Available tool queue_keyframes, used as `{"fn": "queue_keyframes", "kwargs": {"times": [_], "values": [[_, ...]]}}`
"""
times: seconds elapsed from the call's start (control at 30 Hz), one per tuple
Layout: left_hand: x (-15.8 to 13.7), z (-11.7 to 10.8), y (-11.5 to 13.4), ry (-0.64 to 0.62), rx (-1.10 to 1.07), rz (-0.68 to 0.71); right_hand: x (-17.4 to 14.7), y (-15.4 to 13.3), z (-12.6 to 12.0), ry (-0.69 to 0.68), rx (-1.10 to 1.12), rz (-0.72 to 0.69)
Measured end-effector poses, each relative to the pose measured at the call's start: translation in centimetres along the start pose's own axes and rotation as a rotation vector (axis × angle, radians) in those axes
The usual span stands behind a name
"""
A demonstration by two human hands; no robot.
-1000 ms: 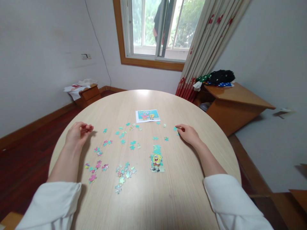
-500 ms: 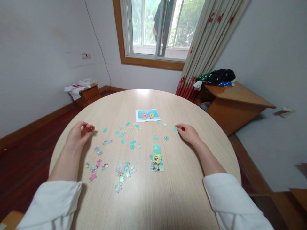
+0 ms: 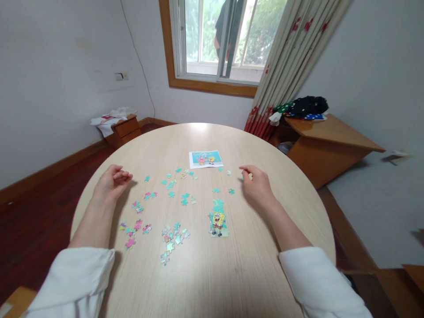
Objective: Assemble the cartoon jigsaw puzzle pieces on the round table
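Observation:
My left hand (image 3: 116, 180) rests at the table's left side with its fingers curled in, and nothing shows in them. Beside it lies a teal puzzle piece (image 3: 147, 179). At the right, my right hand (image 3: 257, 182) is bent low over the table, fingers drawn together. A bit of a teal piece (image 3: 242, 178) shows by its fingertips; whatever the fingers grip is hidden. Between the hands stands a partly joined puzzle (image 3: 218, 219) with a yellow sponge figure. Several pink pieces (image 3: 130, 243) and pale pieces (image 3: 170, 246) lie to its left.
A printed reference picture (image 3: 206, 159) lies toward the back of the round wooden table (image 3: 212, 282). More teal pieces (image 3: 171, 194) are scattered in the middle. Beyond the table stand a wooden desk (image 3: 331, 141) with cloths on it and a small cabinet (image 3: 126, 130).
My right hand has shifted slightly and turned over the teal pieces at the right, covering one of them. My left hand stays nearly in place, its fingers curled a little more. The view moved slightly.

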State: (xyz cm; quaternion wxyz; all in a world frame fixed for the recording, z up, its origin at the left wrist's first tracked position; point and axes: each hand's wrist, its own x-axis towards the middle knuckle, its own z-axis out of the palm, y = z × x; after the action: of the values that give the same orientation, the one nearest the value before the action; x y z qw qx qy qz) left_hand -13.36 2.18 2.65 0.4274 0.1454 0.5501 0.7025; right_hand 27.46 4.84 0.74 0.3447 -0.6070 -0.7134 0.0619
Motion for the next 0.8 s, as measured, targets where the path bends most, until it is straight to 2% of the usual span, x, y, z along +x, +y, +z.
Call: {"fn": "queue_keyframes", "kwargs": {"times": [0.13, 0.3, 0.57, 0.8], "values": [[-0.1, -0.1, 0.1, -0.009, -0.209, -0.072, -1.7, -2.8, 1.8, -0.165, 0.000, -0.181], [-0.4, -0.3, 0.4, -0.037, -0.297, -0.111, -3.7, -5.3, 3.0, -0.345, -0.039, -0.356], [-1.7, 0.4, 1.0, 0.011, -0.442, -0.166, -6.5, -9.3, 2.3, -0.577, -0.043, -0.497], [-1.5, 0.2, 0.8, 0.020, -0.413, -0.137, -7.7, -10.4, 2.3, -0.625, -0.016, -0.541]]}}
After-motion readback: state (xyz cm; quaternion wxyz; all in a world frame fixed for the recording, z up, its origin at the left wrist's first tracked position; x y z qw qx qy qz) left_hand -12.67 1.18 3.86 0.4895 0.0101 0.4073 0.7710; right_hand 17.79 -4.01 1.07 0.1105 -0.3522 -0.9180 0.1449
